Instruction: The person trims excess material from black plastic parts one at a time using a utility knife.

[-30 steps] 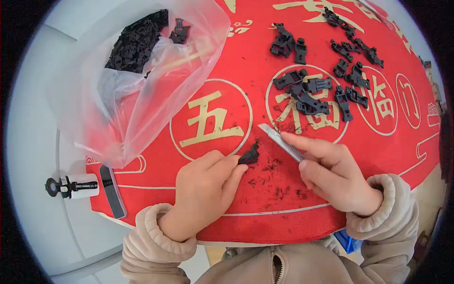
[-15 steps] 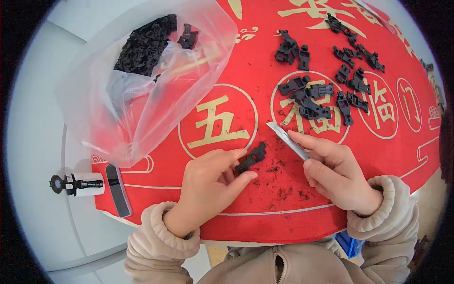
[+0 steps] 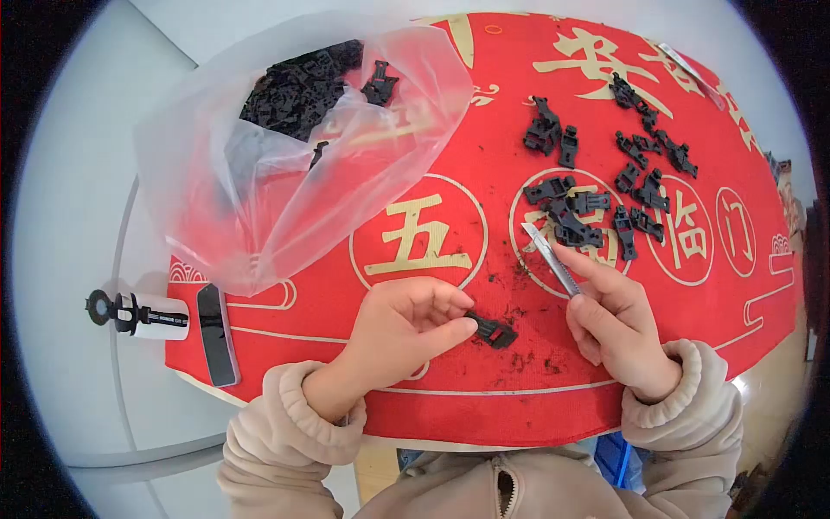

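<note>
My left hand (image 3: 406, 333) is closed, pinching one end of a small black plastic part (image 3: 494, 330) between thumb and fingers just above the red cloth. The part's free end points to the right and slightly down; its held end is hidden by the fingertips. In my right hand (image 3: 618, 324) is a slim silver utility knife (image 3: 553, 259), gripped by thumb and fingers. Its blade tip points up and left, away from the part. Black shavings (image 3: 536, 359) are scattered on the cloth between and below the hands.
A clear plastic bag (image 3: 294, 216) full of similar black parts (image 3: 303, 91) lies at upper left. Several more black parts (image 3: 575, 227) are spread at upper right. A phone (image 3: 216, 336) and a white container with a black top (image 3: 160, 317) sit near the left edge.
The black part in my left hand has turned, its free end swinging from upper right to lower right. My right hand keeps the knife. The whole view has shifted a little.
</note>
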`<state>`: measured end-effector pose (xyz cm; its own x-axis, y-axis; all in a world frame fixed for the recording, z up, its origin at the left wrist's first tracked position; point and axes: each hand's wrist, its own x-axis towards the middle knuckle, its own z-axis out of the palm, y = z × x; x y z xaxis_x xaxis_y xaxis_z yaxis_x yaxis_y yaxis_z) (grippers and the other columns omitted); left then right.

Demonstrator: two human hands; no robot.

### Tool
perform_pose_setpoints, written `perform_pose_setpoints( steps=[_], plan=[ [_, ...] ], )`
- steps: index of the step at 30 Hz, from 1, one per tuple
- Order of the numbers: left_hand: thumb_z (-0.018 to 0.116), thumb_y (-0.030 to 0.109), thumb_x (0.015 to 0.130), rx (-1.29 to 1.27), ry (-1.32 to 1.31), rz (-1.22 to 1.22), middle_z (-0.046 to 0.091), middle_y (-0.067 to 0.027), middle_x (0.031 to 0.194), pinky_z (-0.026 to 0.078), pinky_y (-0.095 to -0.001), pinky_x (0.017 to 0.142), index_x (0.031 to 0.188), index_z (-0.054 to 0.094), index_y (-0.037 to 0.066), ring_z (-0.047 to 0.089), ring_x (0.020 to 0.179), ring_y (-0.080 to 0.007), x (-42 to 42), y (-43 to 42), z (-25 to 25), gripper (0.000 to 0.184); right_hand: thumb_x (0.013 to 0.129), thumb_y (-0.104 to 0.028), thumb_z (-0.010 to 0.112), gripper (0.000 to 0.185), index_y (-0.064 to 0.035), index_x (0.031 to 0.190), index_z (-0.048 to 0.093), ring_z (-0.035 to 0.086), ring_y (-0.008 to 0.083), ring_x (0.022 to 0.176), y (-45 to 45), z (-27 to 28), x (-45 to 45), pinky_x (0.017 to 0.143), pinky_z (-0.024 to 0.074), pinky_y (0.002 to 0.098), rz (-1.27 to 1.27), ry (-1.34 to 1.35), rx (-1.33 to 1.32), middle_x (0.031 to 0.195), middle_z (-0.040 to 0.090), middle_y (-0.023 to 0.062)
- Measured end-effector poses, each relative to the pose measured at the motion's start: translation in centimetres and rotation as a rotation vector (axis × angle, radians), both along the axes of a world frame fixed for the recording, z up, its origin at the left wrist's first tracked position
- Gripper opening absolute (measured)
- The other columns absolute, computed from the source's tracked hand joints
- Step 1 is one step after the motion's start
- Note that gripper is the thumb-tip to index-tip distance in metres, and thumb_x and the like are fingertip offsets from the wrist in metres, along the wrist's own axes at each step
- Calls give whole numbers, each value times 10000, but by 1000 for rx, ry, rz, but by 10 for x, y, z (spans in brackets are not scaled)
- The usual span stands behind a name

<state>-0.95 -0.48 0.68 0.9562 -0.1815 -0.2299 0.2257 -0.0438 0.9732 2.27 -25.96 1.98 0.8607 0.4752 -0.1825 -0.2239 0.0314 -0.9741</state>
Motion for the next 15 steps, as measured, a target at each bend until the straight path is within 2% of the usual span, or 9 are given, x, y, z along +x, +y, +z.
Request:
perform_pose_setpoints(
  steps=[3, 6, 9, 12, 15],
  plan=[
    [718, 10, 830, -68, 57, -34, 676, -64, 896, 529, -211, 687, 1025, 635, -29, 665, 806, -101, 1, 2, 4, 215, 969, -33, 461, 481, -60, 1446, 412, 386, 17, 499, 0, -3, 1, 468, 304, 187, 11, -22, 22, 622, 489, -35],
    [687, -44, 838, -94, 99, -27, 684, -92, 897, 568, -255, 726, 1047, 622, -28, 690, 822, -153, 1, 1, 6, 220, 969, -33, 463, 481, -65, 1446, 415, 387, 17, 497, 1, -2, 1, 466, 305, 185, 18, -29, 12, 622, 486, -38],
    [684, -57, 832, -148, 97, -30, 686, -94, 897, 575, -270, 740, 1044, 623, -29, 694, 822, -163, 0, 1, 6, 222, 968, -36, 469, 479, -64, 1444, 417, 392, 17, 494, 0, -2, 1, 465, 307, 186, 14, -25, 8, 625, 493, -38],
    [678, -76, 826, -199, 63, -41, 687, -94, 899, 574, -273, 747, 1040, 622, -31, 695, 826, -166, 0, 1, 2, 226, 969, -40, 474, 478, -62, 1443, 417, 395, 17, 493, 1, 0, 0, 463, 307, 186, 13, -15, 10, 626, 500, -35],
    [686, -72, 824, -266, 107, -72, 674, -83, 931, 545, -237, 766, 1056, 613, -43, 671, 861, -129, 0, 1, 3, 245, 971, -46, 478, 478, -63, 1444, 416, 394, 16, 491, 1, -1, -1, 462, 307, 188, 19, -16, 10, 628, 506, -34]
  ],
)
